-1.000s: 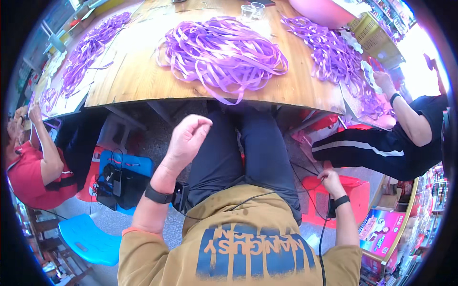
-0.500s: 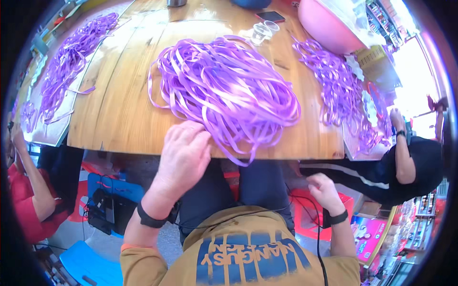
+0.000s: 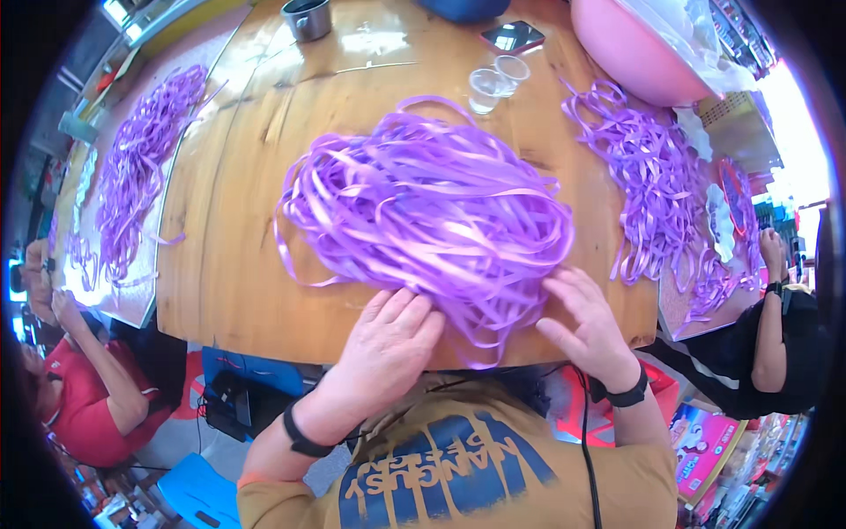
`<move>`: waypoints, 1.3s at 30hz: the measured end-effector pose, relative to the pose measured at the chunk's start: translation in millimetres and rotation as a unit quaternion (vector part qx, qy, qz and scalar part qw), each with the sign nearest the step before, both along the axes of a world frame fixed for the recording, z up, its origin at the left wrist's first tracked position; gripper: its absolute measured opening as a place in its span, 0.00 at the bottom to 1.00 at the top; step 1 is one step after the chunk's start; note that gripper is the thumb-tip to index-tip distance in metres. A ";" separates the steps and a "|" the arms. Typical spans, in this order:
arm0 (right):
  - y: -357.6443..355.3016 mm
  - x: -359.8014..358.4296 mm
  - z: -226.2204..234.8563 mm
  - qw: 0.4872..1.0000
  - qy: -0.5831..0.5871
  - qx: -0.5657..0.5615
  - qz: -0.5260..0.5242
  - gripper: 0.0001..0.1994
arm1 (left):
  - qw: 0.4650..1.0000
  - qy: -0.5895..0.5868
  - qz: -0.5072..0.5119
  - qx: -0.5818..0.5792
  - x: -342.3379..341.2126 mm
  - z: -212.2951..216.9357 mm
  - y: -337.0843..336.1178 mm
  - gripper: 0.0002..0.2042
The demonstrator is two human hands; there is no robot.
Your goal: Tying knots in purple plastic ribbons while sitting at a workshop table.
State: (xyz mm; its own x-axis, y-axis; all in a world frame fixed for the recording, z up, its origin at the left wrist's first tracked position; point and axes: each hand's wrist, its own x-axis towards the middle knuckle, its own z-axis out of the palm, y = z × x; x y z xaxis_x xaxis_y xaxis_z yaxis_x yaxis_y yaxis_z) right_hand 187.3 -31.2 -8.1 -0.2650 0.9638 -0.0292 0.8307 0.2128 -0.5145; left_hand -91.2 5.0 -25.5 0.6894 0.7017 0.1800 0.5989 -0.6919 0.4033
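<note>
A large loose heap of shiny purple ribbon point(image 3: 432, 194) lies on the wooden table in front of me, some loops trailing to the table's near edge. At its near left side, my left hand point(image 3: 392, 339) rests palm down, fingers side by side and fairly straight, with the tips touching the ribbon. Its thumb is hidden. Beside the lower right of the heap, my right hand point(image 3: 586, 326) is open, thumb and fingers apart, the fingertips close against the outer loops.
More purple ribbon lies in a left heap point(image 3: 141, 167) and a right heap point(image 3: 648, 185). Farther back stand a metal cup point(image 3: 308, 19), clear plastic cups point(image 3: 495, 81), a phone point(image 3: 513, 36) and a pink basin point(image 3: 639, 53). A person in red point(image 3: 97, 406) sits left; another in black point(image 3: 784, 353) sits right.
My right hand has come up from beside my lap to the heap's right side and opened. My left hand stays at the near edge, its fingers now straighter. The view has shifted.
</note>
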 end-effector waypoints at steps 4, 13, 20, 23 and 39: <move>-7.3 26.7 1.3 0.994 0.083 -0.024 0.061 0.22 | 0.998 0.042 0.028 -0.031 -3.6 23.2 -3.4 0.10; -64.0 100.9 -13.1 0.960 0.243 -0.031 0.133 0.16 | 0.971 0.133 0.197 0.004 66.2 79.3 -33.5 0.04; -74.4 120.6 -40.2 0.923 0.368 0.034 0.110 0.10 | 0.994 0.085 -0.071 -0.022 184.7 105.5 32.6 0.05; -75.3 121.3 -38.0 0.915 0.388 0.039 0.102 0.09 | 0.992 0.087 -0.059 -0.067 233.3 91.8 78.6 0.08; -87.2 110.8 -42.7 0.906 0.417 0.075 0.022 0.05 | 0.989 -0.032 -0.101 0.107 239.0 47.5 105.9 0.06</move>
